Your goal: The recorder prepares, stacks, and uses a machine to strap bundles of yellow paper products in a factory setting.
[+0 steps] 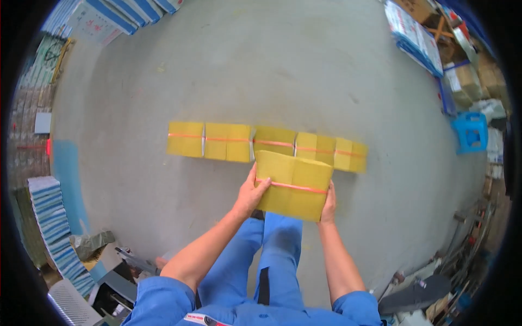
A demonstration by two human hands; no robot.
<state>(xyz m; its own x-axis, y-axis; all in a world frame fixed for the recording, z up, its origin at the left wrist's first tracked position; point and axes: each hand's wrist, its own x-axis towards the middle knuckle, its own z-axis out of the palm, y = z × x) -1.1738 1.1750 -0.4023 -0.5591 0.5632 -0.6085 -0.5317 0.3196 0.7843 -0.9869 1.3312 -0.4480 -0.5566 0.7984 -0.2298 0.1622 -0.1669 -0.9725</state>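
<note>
Yellow bundle [293, 169] looked matt and papery, its orange strap [299, 187] slightly glossy plastic; floor [261, 81] smooth, concrete-like; blue stool [472, 125] smooth plastic.

Yellow bundle [294, 182]; pinkish-orange band around; slightly tilted

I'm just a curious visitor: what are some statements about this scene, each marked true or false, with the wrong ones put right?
1. The left hand and right hand hold one yellow bundle. True.
2. The band around it is green. False: the band is orange-red.
3. A row of yellow bundles sits on the floor. True.
4. The plastic stool at the right is red. False: the plastic stool is blue.
</note>
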